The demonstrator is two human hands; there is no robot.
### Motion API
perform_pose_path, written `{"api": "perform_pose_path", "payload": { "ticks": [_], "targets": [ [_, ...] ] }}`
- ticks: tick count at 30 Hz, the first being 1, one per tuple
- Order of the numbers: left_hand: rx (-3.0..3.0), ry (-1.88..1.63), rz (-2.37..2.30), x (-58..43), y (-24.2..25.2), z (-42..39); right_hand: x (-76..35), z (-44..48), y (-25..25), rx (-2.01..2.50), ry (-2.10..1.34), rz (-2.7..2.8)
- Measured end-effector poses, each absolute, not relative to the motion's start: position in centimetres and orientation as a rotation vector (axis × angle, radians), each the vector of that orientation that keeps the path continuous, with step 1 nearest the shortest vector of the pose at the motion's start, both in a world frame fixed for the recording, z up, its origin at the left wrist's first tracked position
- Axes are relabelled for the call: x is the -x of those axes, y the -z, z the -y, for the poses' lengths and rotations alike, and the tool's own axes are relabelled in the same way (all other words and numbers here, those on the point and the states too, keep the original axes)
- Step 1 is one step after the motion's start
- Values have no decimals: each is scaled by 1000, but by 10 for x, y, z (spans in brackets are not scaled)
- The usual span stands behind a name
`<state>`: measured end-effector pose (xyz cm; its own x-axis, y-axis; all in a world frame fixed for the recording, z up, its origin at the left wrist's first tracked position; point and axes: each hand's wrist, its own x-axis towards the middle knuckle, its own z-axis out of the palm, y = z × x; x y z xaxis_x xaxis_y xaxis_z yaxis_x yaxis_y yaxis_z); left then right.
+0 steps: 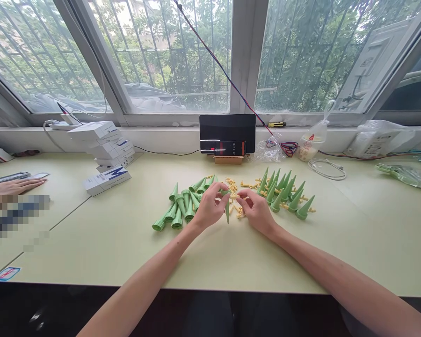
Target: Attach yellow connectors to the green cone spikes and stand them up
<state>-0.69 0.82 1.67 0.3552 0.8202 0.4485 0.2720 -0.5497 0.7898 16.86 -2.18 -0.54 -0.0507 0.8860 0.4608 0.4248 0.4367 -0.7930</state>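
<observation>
My left hand [209, 207] is closed around a green plastic cone [227, 209], its tip pointing down toward the table. My right hand [255, 210] pinches a small yellow plastic piece [241, 198] just right of the cone. Left of my hands lies a pile of bare green cones [182, 206]. To the right, several green cones with yellow pieces fitted [284, 192] lie in a group. Loose yellow pieces [233, 183] are scattered behind my hands.
A dark tablet and a phone on a wooden stand [227, 140] sit at the window sill. White boxes [105, 150] are stacked at the left. Another person's hand [14, 186] rests at the far left. Cables, plastic bags and a white cord [328, 169] lie at the right.
</observation>
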Motion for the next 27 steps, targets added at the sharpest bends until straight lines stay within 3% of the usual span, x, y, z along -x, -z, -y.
{"api": "perform_pose_path", "payload": {
  "ticks": [27],
  "targets": [
    [-2006, -1149, -932, 7, -16, -8, -168, 22, 6, 1136, -547, 1683]
  ]
}}
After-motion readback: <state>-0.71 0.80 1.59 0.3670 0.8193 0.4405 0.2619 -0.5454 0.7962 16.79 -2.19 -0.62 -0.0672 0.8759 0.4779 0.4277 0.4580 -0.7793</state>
